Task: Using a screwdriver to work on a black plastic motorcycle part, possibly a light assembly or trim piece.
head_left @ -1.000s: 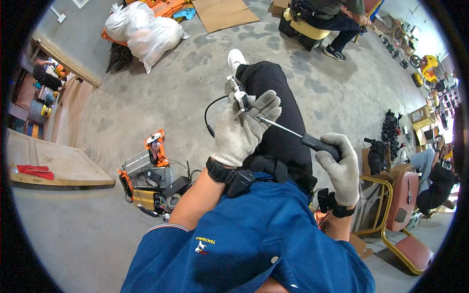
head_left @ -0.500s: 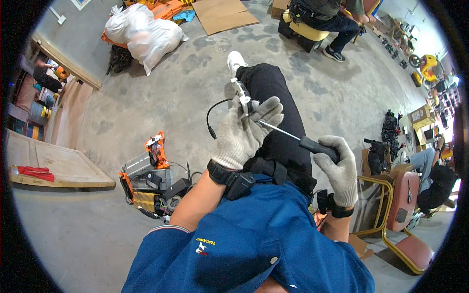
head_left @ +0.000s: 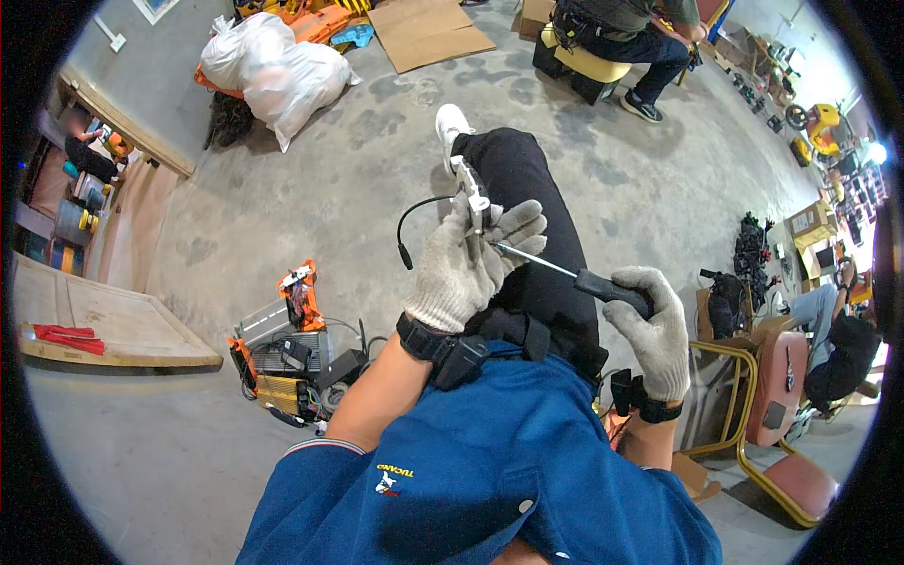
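Note:
Both my hands wear light grey knit gloves. In my left hand (head_left: pixel 461 259), palm turned up, sits a narrow white-and-dark part (head_left: pixel 476 196) with a black cable (head_left: pixel 403 226) that curls off to the left and ends in a small plug. My right hand (head_left: pixel 656 330) is closed round the black handle of a screwdriver (head_left: pixel 603 290). Its thin metal shaft points left, and the tip reaches the left palm just below the part. Glove fingers hide where the tip ends and what exactly it touches. My black-trousered leg lies beneath the hands.
On the floor to the left sits a pile of electronic parts (head_left: pixel 292 344), beside a wooden panel (head_left: pixel 122 315) bearing red cloth. White sacks (head_left: pixel 278 80) and flat cardboard (head_left: pixel 428 33) lie ahead. Chairs (head_left: pixel 772 405) stand at right. A person (head_left: pixel 621 47) sits at the far right.
The part in my left hand has tilted slightly and come a little lower in view. The screwdriver's tip remains at the left palm, its handle shifted very slightly down.

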A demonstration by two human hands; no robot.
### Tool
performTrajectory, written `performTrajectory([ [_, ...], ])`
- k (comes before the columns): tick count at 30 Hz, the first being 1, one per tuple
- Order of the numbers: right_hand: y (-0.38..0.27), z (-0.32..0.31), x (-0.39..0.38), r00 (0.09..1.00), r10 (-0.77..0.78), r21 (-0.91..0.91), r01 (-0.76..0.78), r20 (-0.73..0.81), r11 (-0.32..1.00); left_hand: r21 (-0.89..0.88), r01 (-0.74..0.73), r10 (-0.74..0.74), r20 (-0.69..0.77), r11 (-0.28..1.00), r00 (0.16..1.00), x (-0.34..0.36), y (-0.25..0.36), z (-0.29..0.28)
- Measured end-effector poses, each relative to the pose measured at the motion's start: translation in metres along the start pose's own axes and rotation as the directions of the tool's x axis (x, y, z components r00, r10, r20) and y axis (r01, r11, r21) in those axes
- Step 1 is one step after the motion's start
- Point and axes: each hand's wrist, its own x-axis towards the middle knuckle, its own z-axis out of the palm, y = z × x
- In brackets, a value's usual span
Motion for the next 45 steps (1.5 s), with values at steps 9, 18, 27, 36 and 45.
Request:
performTrajectory([
  [9,0.003,0.000,0.002,0.999,0.050,0.075,-0.050,-0.010,0.996,-0.010,-0.019,0.020,0.095,1.000,0.995,-0.001,0.000,-0.001],
  [18,0.043,-0.008,0.018,1.000,0.013,0.582,-0.006,-0.009,0.813,0.111,0.089,-0.078,-0.098,0.990,0.992,-0.006,0.005,0.006],
  [27,0.028,0.023,0.057,0.972,-0.207,0.792,0.212,-0.111,0.573,0.399,0.322,-0.400,0.129,0.859,0.907,-0.024,-0.008,0.030],
  [36,-0.015,0.041,0.074,0.952,-0.095,0.790,0.295,-0.290,0.537,0.507,0.430,-0.556,0.124,0.747,0.822,-0.022,-0.018,0.043],
  [45,-0.008,0.043,0.094,0.993,-0.019,0.850,0.106,-0.112,0.515,0.677,0.396,-0.562,0.032,0.621,0.827,-0.021,-0.034,0.050],
])
